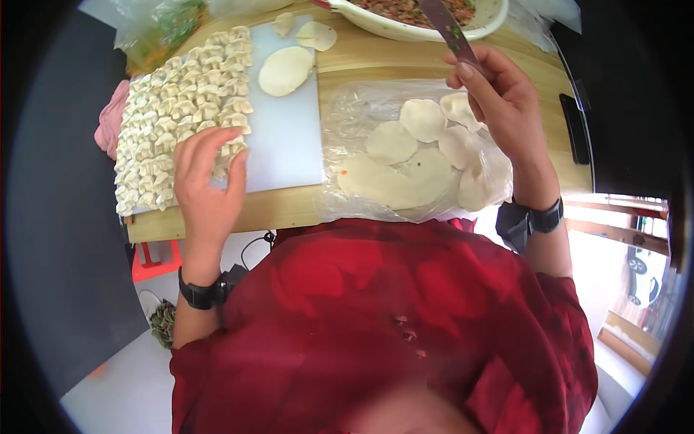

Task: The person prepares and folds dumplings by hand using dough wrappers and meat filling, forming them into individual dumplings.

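Note:
My left hand (210, 177) is at the right edge of the rows of dumplings. Its thumb and forefinger are curved around a dumpling (232, 147) at the lower end of the last row. My right hand (502, 98) is raised over the right side of the table, closed around a dark, flat-bladed spreader (450, 30) with green bits stuck to it. Below it, several round dough wrappers (423, 119) lie on a clear plastic bag (347, 119). The many folded dumplings (170, 108) cover the left part of a white board (285, 145).
A white bowl (394, 29) of chopped filling stands at the back. Two loose wrappers (287, 71) and a piece of dough (283, 24) lie on the board. A dark phone (575, 129) rests at the table's right edge. Plastic bags (155, 29) sit at the back left, beside a pink cloth (111, 119).

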`<state>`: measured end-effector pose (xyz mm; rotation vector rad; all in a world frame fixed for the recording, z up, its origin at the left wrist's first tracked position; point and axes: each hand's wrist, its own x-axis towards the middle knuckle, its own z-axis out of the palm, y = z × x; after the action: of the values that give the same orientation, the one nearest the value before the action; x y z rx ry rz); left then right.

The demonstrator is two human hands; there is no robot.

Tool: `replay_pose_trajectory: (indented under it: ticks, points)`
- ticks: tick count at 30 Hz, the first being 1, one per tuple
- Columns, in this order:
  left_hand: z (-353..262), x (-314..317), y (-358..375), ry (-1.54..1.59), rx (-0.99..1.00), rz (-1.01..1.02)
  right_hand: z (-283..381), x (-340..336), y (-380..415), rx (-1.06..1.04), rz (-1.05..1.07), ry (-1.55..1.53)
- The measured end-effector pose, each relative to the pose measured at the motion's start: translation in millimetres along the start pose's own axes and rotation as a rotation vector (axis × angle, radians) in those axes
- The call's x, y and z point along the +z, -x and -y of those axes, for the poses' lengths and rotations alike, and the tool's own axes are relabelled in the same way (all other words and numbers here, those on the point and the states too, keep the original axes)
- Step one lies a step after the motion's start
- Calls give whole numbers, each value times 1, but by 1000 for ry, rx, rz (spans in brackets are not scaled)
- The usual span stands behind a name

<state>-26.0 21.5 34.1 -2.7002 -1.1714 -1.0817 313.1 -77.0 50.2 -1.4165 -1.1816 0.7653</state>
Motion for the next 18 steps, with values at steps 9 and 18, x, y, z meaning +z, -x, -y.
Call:
replay_pose_trajectory:
  ticks: [9,18]
  points:
    - [-70,103,-54,574,-10,680,-5,-7,-3,-76,0,202]
    - [-78,101,-67,639,-253,916,24,-59,-77,-339,-15,870]
